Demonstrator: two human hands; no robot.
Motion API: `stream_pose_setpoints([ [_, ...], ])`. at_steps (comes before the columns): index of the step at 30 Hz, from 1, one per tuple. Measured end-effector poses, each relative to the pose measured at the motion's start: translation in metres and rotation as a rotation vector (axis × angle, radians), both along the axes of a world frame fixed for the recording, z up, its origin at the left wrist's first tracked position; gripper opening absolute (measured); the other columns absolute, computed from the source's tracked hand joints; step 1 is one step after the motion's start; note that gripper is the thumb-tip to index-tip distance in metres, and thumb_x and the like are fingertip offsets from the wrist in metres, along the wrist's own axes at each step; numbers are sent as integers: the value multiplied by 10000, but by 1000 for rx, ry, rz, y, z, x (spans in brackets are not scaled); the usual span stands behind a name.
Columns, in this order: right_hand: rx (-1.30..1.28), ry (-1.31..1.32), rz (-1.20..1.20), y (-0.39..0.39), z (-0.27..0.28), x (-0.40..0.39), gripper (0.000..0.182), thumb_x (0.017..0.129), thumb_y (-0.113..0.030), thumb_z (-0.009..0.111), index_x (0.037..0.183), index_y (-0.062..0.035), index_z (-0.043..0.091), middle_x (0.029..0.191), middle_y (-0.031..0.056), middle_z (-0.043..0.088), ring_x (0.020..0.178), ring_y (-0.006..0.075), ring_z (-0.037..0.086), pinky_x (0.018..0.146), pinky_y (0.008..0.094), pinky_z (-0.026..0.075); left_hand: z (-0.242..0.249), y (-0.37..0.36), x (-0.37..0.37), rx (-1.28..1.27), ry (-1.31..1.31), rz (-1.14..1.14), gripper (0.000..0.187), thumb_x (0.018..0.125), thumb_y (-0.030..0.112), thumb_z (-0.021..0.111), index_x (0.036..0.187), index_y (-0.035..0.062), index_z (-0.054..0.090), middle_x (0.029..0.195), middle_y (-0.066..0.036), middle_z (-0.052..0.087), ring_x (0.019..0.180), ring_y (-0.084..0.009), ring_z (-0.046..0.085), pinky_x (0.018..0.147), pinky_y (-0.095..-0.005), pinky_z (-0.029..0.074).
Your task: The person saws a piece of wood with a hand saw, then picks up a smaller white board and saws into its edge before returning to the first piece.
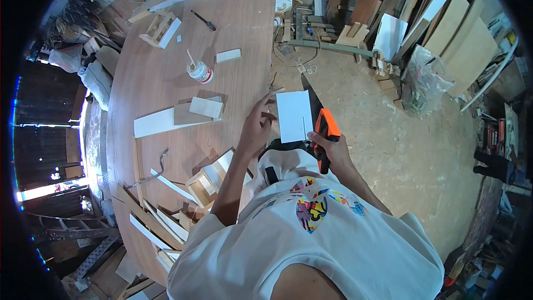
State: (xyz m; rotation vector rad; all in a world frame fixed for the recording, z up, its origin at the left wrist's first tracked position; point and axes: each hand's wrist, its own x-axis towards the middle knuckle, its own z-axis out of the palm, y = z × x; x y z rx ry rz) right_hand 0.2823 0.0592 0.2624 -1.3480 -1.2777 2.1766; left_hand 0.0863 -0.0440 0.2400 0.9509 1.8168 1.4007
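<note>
A white rectangular board (293, 112) with a dark line or slit near its right side is in front of my body, past the table's right edge. My left hand (257, 124) is by the board's left edge, its fingers bent and apart. My right hand (331, 149) grips a handsaw (328, 124) by its orange and black handle, the thumb right at the board's lower right corner. The saw's dark blade points away from me along the board's right side.
On the wooden table (166, 86) to my left are an open white glue jar (200, 72), white board offcuts (205, 108), a screwdriver-like tool (203, 20) and a small wooden frame (161, 30). Wood sheets (465, 41) and a plastic bag (425, 82) stand at the right.
</note>
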Motion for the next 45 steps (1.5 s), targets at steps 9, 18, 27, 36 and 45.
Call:
stream_pose_setpoints([
  [9, -68, -34, -9, 6, -7, -10, 234, 793, -211, 736, 788, -15, 608, 627, 42, 581, 550, 115, 544, 480, 250, 418, -5, -1, 0, 60, 666, -246, 377, 685, 9, 693, 1039, 124, 637, 1241, -70, 541, 1159, -250, 501, 1032, -416, 307],
  [18, 192, -262, 328, 45, -57, 2, 264, 821, -265, 688, 752, -30, 591, 594, 28, 557, 545, 107, 540, 470, 273, 420, -157, 17, -45, -148, -18, 54, 218, 818, 148, 659, 934, -29, 605, 836, -178, 640, 783, -309, 620, 715, -387, 474],
  [27, 549, -306, 391, 40, -73, 1, 254, 802, -146, 649, 985, -2, 549, 730, 100, 587, 670, 181, 576, 641, 319, 474, -254, 35, -107, -376, 207, 225, 268, 816, 192, 661, 964, -30, 631, 885, -193, 662, 800, -307, 638, 726, -388, 480],
  [36, 449, -134, 137, 17, -30, -26, 147, 822, -85, 587, 914, 4, 514, 685, 83, 534, 620, 160, 523, 575, 308, 426, -255, 51, -120, -373, 337, 166, 322, 813, 244, 662, 1006, -10, 611, 881, -184, 662, 831, -330, 630, 750, -426, 474],
  [45, 456, 73, 84, -24, 7, -57, 169, 827, -47, 559, 961, 0, 468, 685, 98, 531, 607, 142, 519, 562, 302, 412, -218, 54, -112, -562, 269, 192, 412, 785, 285, 682, 1079, 38, 534, 1081, -191, 563, 1011, -369, 556, 815, -462, 437],
])
